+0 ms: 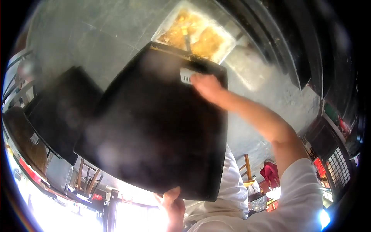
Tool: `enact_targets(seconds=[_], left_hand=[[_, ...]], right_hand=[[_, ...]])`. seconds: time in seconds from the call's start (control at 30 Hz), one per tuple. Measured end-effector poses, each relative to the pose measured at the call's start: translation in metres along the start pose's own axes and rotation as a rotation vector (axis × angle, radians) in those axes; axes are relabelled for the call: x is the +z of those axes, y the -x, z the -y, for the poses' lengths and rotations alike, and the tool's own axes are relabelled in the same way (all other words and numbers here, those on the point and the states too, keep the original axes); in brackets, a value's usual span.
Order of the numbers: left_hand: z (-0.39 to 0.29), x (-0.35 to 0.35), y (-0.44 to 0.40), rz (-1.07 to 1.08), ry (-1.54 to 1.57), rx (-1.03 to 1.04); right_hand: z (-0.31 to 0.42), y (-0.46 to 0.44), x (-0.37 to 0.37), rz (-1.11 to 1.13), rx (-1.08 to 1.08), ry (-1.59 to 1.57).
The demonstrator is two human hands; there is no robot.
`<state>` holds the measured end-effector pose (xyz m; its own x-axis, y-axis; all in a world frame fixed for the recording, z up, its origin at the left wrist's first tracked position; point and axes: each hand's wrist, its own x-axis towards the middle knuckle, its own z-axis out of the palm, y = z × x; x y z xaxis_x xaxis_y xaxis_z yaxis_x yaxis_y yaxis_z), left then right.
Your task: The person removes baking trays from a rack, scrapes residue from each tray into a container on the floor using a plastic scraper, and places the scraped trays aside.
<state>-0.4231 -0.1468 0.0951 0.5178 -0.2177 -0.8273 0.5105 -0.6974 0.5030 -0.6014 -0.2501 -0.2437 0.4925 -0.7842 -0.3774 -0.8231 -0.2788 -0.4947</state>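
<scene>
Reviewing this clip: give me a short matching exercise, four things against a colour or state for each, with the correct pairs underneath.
Things
1. Right hand
2. Left hand
3. Slotted piece
4. Square patch beyond the panel

Colours and states
A. Gripping the panel's lower edge in the view
B. Yellow-brown
C. Pale
D. Closed on the slotted piece

Pairs: 1-D, 2-A, 3-C, 4-B

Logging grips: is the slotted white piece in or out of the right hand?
In, apparently: fingers of the right hand close over one end of the white piece.
</scene>
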Motion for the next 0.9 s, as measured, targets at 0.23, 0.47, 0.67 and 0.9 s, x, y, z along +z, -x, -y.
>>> enact_targets(seconds=[0.23,0.47,0.67,0.9], left_hand=[[0.006,-0.015,0.005,0.078,-0.152,-0.067],[-0.005,-0.006,0.006,0.131,-0.231,-0.078],[-0.005,-0.002,0.008,0.095,-0.074,-0.101],[0.011,-0.029,0.012,0.129,-0.157,-0.156]], right_hand=[[-0.043,-0.042,0.027,0.119,0.07,-0.017],[-0.038,-0.068,-0.004,0.103,0.253,-0.185],[-0.006,-0.055,0.006,0.072,-0.015,-0.054],[-0.036,-0.112,0.023,-0.052,0.076,-0.065]])
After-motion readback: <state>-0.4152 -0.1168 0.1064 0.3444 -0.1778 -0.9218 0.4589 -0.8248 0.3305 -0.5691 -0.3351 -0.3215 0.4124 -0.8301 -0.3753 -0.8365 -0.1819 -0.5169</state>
